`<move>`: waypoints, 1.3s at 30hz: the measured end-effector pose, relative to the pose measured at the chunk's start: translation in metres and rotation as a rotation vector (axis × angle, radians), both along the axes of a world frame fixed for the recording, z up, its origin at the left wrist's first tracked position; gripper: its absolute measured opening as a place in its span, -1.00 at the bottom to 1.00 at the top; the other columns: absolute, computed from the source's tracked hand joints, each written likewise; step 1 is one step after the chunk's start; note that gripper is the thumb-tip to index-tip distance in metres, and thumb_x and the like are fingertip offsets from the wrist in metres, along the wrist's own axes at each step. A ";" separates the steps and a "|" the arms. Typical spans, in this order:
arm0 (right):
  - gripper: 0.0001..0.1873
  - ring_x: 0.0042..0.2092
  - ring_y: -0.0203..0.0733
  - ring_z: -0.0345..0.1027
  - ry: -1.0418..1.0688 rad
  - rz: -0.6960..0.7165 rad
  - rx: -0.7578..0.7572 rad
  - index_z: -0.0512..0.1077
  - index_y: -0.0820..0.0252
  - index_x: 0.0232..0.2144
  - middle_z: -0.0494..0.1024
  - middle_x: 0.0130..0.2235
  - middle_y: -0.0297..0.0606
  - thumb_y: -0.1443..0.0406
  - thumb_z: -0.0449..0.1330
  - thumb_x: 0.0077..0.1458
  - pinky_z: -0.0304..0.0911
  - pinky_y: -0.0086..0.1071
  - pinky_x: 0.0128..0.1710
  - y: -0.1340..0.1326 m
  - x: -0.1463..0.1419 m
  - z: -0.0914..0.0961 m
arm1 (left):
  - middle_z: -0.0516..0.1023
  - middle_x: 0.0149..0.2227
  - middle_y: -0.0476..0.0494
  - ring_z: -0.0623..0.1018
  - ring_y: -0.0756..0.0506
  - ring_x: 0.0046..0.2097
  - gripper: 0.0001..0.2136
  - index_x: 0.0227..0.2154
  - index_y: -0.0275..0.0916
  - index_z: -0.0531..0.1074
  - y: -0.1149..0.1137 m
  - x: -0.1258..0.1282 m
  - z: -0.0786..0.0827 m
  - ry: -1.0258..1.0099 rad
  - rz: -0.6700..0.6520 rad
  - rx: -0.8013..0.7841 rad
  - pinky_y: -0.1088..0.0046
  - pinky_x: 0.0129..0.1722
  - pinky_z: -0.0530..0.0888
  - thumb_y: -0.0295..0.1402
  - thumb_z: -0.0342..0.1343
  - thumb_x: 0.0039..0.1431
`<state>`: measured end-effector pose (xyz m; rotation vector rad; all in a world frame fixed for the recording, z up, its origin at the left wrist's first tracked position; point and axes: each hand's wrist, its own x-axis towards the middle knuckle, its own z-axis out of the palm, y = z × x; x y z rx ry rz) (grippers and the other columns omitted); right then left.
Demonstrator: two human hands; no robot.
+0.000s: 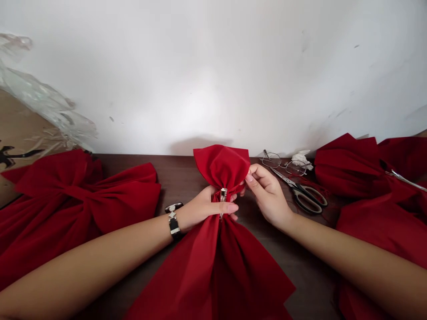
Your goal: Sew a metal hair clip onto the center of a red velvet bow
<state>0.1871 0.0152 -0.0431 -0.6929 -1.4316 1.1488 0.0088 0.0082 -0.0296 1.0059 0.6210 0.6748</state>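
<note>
A red fabric bow point(220, 169) stands on end over the dark wooden table point(180, 178), gathered tight at its waist. A silver metal clip point(223, 198) sits at that gathered waist. My left hand point(203, 208), with a watch on its wrist, is wrapped round the gathered middle and the clip. My right hand point(267, 191) pinches the red fabric just right of the gather. The lower half of the bow fans out toward me.
A finished red bow point(83, 195) lies at the left. More red fabric point(367, 178) is piled at the right. Scissors point(303, 193), eyeglasses point(280, 162) and a crumpled white scrap point(302, 158) lie by the white wall. Clear plastic wrap point(43, 102) over cardboard sits far left.
</note>
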 end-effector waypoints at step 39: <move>-0.76 -0.46 -0.34 0.32 -0.080 0.126 -0.026 0.36 0.17 -0.36 0.44 -0.46 -0.33 0.11 0.18 0.17 0.34 -0.46 -0.45 -0.001 0.008 0.005 | 0.62 -0.24 -0.19 0.60 -0.07 -0.28 -0.69 -0.21 -0.30 0.50 -0.003 -0.005 0.003 -0.148 0.037 0.035 0.43 -0.23 0.54 -0.42 0.36 -0.07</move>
